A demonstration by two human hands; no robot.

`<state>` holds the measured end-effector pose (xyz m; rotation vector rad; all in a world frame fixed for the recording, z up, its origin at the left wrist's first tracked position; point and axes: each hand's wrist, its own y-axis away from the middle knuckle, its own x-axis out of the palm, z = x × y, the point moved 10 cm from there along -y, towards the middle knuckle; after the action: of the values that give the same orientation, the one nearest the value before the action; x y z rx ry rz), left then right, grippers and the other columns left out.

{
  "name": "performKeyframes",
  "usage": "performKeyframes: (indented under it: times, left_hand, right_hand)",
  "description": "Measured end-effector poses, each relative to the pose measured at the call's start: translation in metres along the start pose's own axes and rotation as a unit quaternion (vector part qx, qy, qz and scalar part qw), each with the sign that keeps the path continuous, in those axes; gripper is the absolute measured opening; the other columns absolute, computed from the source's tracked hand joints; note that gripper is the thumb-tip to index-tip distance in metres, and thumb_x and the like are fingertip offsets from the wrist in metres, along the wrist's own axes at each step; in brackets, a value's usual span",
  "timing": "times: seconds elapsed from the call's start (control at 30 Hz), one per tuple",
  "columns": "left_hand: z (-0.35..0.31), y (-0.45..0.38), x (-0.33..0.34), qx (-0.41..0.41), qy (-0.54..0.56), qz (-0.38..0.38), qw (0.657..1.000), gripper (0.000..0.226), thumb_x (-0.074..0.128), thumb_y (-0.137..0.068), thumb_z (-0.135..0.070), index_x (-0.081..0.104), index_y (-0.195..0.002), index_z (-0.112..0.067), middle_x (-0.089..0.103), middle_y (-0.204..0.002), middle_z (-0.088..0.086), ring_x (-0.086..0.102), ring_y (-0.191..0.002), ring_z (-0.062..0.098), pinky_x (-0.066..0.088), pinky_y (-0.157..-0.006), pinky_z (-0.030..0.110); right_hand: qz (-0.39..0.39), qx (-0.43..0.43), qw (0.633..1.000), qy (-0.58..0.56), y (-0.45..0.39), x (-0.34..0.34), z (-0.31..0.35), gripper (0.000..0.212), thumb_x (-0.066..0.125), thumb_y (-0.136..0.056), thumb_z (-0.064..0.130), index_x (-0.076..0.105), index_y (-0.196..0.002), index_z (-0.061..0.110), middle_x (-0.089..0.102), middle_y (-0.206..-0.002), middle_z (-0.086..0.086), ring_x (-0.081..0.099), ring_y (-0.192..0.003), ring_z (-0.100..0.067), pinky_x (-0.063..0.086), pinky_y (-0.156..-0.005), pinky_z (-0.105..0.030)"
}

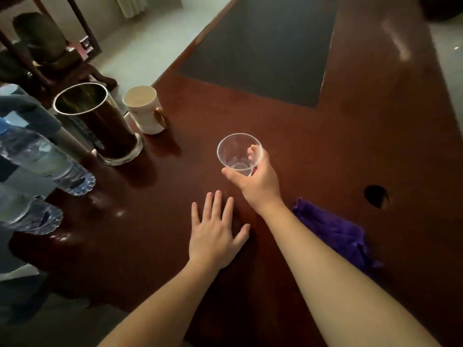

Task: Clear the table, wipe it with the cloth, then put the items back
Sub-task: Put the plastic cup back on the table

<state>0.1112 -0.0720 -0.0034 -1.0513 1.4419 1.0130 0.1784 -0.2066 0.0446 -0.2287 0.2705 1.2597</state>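
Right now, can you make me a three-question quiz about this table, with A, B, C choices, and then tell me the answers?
1. Where is the purple cloth?
A. beside the right arm, on the table
B. inside the mug
C. under the bottles

2. How many water bottles show at the left edge?
A. five
B. none
C. two

3. What is the right hand doing?
A. lying flat
B. holding a clear plastic cup
C. squeezing the cloth

Answers:
1 A: the cloth lies crumpled by the right forearm.
2 C: one bottle and another show.
3 B: its fingers wrap the cup; the left hand lies flat.
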Motion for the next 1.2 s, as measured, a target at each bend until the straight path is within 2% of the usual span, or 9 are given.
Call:
performKeyframes:
  times: [0.13,0.37,0.5,0.57,0.67,0.8,0.93,1.03,1.2]
  left_hand:
    - [-0.002,-0.002,0.008,0.006,-0.018,0.002,1.000,0.082,0.014,-0.087,-0.072,0.021,-0.153,-0.024,0.011,-0.163,0.007,-0.002,-0.150,0.022,0.000,-0.118,0.053]
    - [-0.001,-0.003,0.012,0.009,-0.013,-0.005,1.000,0.086,0.005,-0.085,-0.077,0.017,-0.154,-0.027,0.008,-0.163,0.004,-0.007,-0.149,0.019,-0.004,-0.119,0.050]
    - [0.001,-0.003,0.012,0.007,-0.005,-0.016,1.000,0.086,0.006,-0.085,-0.078,0.019,-0.153,-0.026,0.011,-0.163,0.005,-0.005,-0.149,0.019,-0.002,-0.119,0.049]
    - [0.002,-0.003,0.013,0.006,-0.007,-0.015,1.000,0.087,0.006,-0.084,-0.078,0.018,-0.153,-0.027,0.011,-0.163,0.004,-0.005,-0.149,0.018,-0.002,-0.119,0.049]
    - [0.003,-0.004,0.014,0.005,-0.002,-0.018,1.000,0.086,0.008,-0.085,-0.078,0.020,-0.153,-0.027,0.012,-0.162,0.004,-0.004,-0.149,0.018,-0.002,-0.119,0.049]
    - [0.002,-0.004,0.014,0.006,-0.003,-0.018,1.000,0.086,0.008,-0.084,-0.078,0.020,-0.152,-0.027,0.013,-0.162,0.004,-0.002,-0.149,0.019,-0.002,-0.119,0.049]
    - [0.002,-0.004,0.013,0.006,-0.002,-0.021,1.000,0.085,0.013,-0.085,-0.077,0.023,-0.152,-0.026,0.015,-0.162,0.005,0.000,-0.149,0.020,0.000,-0.119,0.050]
    - [0.002,-0.003,0.013,0.007,0.002,-0.020,1.000,0.084,0.014,-0.085,-0.077,0.023,-0.152,-0.025,0.014,-0.162,0.005,-0.001,-0.149,0.020,0.000,-0.119,0.049]
    - [0.001,-0.003,0.012,0.007,0.005,-0.024,1.000,0.084,0.014,-0.085,-0.077,0.022,-0.152,-0.026,0.014,-0.162,0.005,-0.002,-0.149,0.019,-0.002,-0.119,0.048]
  right_hand:
    - [-0.051,0.029,0.998,-0.012,0.010,-0.056,-0.018,0.096,0.079,-0.059,0.056,0.040,-0.140,0.024,0.050,-0.143,0.005,0.047,-0.128,-0.004,0.039,-0.107,-0.027]
    - [-0.137,0.072,0.988,0.021,0.028,-0.145,-0.049,0.093,0.079,-0.062,0.055,0.040,-0.140,0.026,0.050,-0.136,0.013,0.047,-0.117,0.000,0.038,-0.096,-0.019]
    - [-0.178,0.097,0.979,0.031,0.038,-0.186,-0.069,0.087,0.082,-0.067,0.048,0.040,-0.140,0.024,0.049,-0.135,0.011,0.047,-0.118,-0.004,0.041,-0.100,-0.025]
    - [-0.195,0.108,0.974,0.027,0.041,-0.201,-0.079,0.086,0.082,-0.068,0.045,0.041,-0.140,0.023,0.049,-0.132,0.013,0.046,-0.116,-0.002,0.041,-0.098,-0.023]
    - [-0.214,0.126,0.968,0.030,0.046,-0.215,-0.092,0.085,0.082,-0.070,0.044,0.039,-0.140,0.022,0.050,-0.138,0.007,0.047,-0.117,-0.005,0.041,-0.097,-0.024]
    - [-0.228,0.129,0.965,0.027,0.049,-0.222,-0.099,0.085,0.080,-0.070,0.047,0.038,-0.140,0.023,0.050,-0.134,0.010,0.047,-0.113,-0.004,0.044,-0.093,-0.024]
    - [-0.223,0.132,0.966,0.017,0.048,-0.220,-0.102,0.087,0.080,-0.072,0.045,0.035,-0.142,0.023,0.048,-0.143,0.004,0.047,-0.119,-0.006,0.045,-0.095,-0.025]
    - [-0.225,0.136,0.965,0.008,0.048,-0.219,-0.106,0.088,0.081,-0.072,0.044,0.033,-0.143,0.023,0.047,-0.145,0.003,0.049,-0.125,-0.012,0.044,-0.091,-0.022]
    - [-0.223,0.135,0.965,0.016,0.049,-0.219,-0.106,0.091,0.081,-0.072,0.044,0.029,-0.146,0.027,0.045,-0.147,0.004,0.048,-0.121,-0.008,0.041,-0.085,-0.016]
